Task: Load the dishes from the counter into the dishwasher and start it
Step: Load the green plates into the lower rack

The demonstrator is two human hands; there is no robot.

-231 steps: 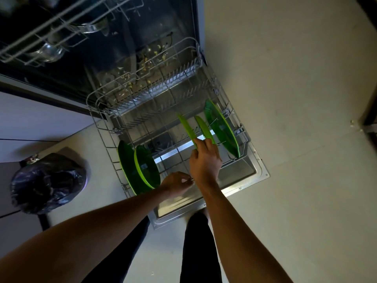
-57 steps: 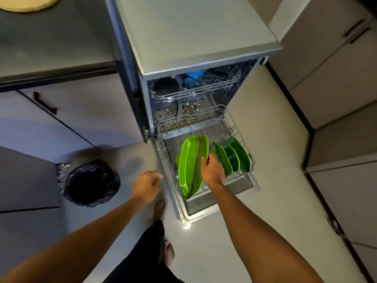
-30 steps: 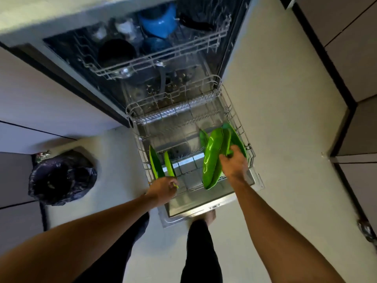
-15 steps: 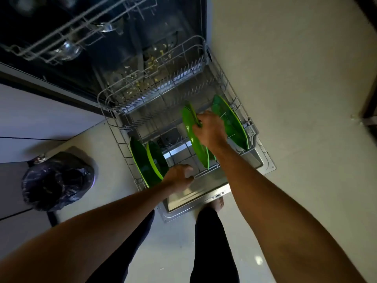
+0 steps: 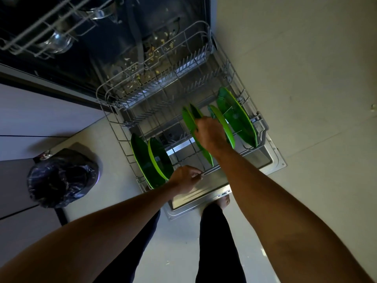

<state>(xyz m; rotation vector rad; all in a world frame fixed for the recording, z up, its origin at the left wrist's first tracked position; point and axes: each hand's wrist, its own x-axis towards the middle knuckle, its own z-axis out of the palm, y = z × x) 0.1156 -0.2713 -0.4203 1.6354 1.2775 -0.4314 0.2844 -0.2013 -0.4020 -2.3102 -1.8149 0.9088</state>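
The dishwasher's lower rack (image 5: 204, 56) is pulled out over the open door (image 5: 271, 160). My right hand (image 5: 210, 135) grips a green leaf-shaped plate (image 5: 188, 121) standing on edge in the middle of the rack. Right of it stand two more green plates (image 5: 236, 117). At the rack's front left stand two green plates (image 5: 155, 160). My left hand (image 5: 185, 178) holds the front wire rim of the rack.
The upper rack (image 5: 40, 37) with glassware sticks out at top left. A bin lined with a black bag (image 5: 61, 178) stands on the floor to the left. Cabinet fronts lie at far left. My legs and a bare foot (image 5: 223, 202) are just before the door.
My right hand has carried the green leaf plates down from above the rack and set them among the tines. My left hand went from hanging free to holding the rack's front rim.
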